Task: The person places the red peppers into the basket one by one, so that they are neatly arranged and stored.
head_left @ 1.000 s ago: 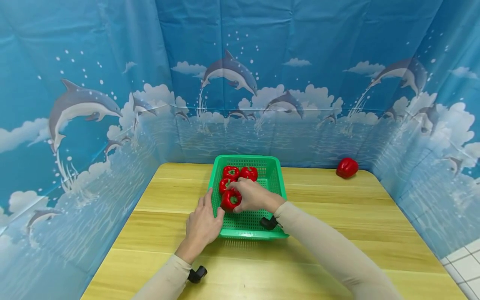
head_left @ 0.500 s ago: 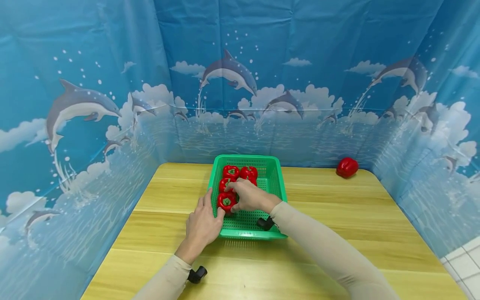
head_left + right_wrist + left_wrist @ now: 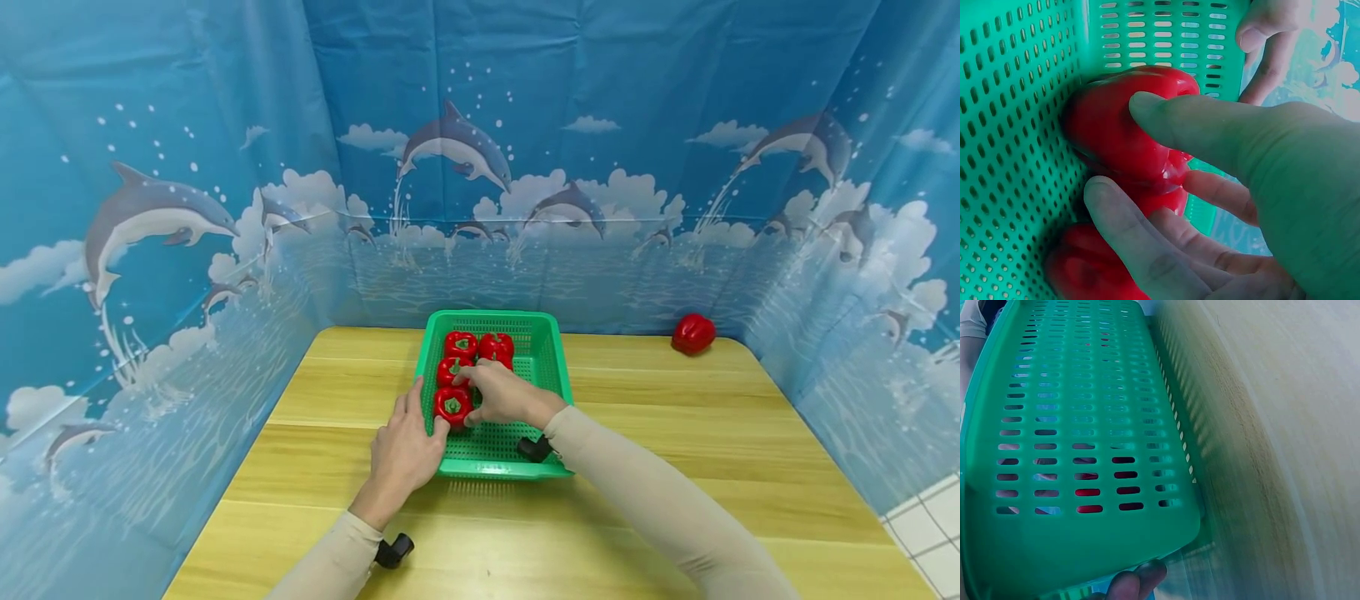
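Note:
Several red bell peppers stand in a green plastic basket (image 3: pixel 495 469), mostly along its left side. My right hand (image 3: pixel 507 392) is inside the basket, beside the nearest bell pepper (image 3: pixel 453 407). In the right wrist view, the thumb touches this bell pepper (image 3: pixel 1125 119), while the fingers spread loosely below it, beside another bell pepper (image 3: pixel 1088 265). My left hand (image 3: pixel 408 446) holds the basket's left rim, with the thumb towards the inside and fingers along the outside. Only fingertips (image 3: pixel 1138 578) show in the left wrist view, at the edge of the perforated basket wall (image 3: pixel 1079 540).
One more red bell pepper (image 3: pixel 693 334) lies at the table's far right corner. The wooden table (image 3: pixel 637 500) carries the basket at its back middle. A blue dolphin-print curtain (image 3: pixel 525 275) closes off the back and both sides.
The nearest bell pepper has moved slightly left and settled beside the left rim. My right hand has shifted a little left with it. The left hand has stayed in place.

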The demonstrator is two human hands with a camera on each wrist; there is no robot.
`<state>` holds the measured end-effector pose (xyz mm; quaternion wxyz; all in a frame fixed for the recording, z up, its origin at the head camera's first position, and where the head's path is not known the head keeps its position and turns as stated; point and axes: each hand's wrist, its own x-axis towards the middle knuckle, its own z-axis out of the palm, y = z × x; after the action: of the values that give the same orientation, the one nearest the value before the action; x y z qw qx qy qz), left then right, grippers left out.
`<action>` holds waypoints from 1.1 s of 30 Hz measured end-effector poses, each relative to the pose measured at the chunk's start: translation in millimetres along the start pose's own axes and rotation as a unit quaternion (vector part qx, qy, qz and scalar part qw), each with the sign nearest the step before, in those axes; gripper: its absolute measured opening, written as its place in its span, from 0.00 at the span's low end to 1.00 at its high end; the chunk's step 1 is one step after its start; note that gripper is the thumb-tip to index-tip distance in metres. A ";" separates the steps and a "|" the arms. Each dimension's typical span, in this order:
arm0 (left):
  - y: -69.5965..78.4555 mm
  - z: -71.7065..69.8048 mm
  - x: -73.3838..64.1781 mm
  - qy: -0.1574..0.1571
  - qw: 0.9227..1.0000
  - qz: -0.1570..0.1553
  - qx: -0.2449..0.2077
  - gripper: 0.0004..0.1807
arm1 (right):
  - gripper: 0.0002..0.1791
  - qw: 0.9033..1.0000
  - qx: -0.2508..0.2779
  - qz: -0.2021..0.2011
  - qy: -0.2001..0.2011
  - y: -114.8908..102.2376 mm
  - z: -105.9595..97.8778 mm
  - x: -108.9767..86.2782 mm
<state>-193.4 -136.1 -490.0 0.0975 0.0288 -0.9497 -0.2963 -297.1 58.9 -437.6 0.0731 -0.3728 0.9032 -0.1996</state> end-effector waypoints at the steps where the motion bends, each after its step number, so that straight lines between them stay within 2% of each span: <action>1: 0.1 0.0 -0.1 0.000 1.000 0.000 0.001 0.45 | 0.35 1.000 0.001 0.000 0.001 -0.2 -0.5 -0.8; 13: 0.1 -0.7 -1.6 0.006 1.000 -0.003 0.003 0.45 | 0.35 1.000 0.017 0.001 0.012 -3.2 -8.7 -11.7; 24: -0.4 0.8 -1.2 0.020 0.999 -0.003 -0.030 0.44 | 0.33 0.999 0.033 0.016 0.019 1.9 -14.5 -20.6; 33: -1.2 2.1 -1.0 0.017 0.999 -0.016 -0.049 0.41 | 0.32 0.998 0.047 0.024 0.020 4.5 -18.6 -26.5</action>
<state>-192.8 -135.8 -492.6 0.1107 0.0440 -0.9316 -0.3435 -286.4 86.1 -423.0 0.0777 -0.3436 0.9026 -0.2476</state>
